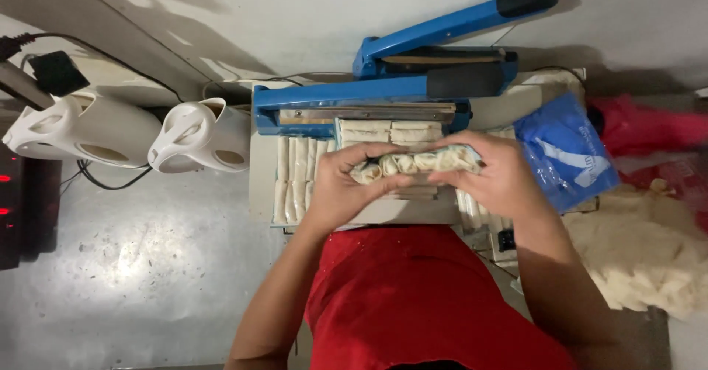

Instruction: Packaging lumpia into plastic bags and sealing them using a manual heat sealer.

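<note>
A: Pale rolls, clear plastic pack. What's each hand doing?

B: Left hand (pixel 341 185) grips the left end of the pack of rolls (pixel 413 163), fingers curled over the top, thumb under. Right hand (pixel 495 174) is closed around the right end, same way. Pack is held level between both, lifted just above the counter.

A: Where's the pack relative to the rest?

B: Just in front of the hands, farther from the person, sits a blue heat sealer (pixel 361 104), its arm down; another sealed pack (pixel 391 130) lies against its bar. A second blue sealer (pixel 442 42) is behind that, arm raised. Under the hands there's a white tray (pixel 262 185) with more rolls (pixel 295 178) lined up, showing left of the left hand.

A: Right side?

B: Blue plastic bag (pixel 564 152) touching or just beside the right hand, can't tell which. Past it, a red bag (pixel 649 130), blurred. Below the right forearm, a heap of pale dough pieces (pixel 649 259).

A: Left?

B: Two white kettles (pixel 199 137) (pixel 81 130) lying tilted, well apart from the left hand. Grey counter (pixel 147 267) below them. Person wears red.
</note>
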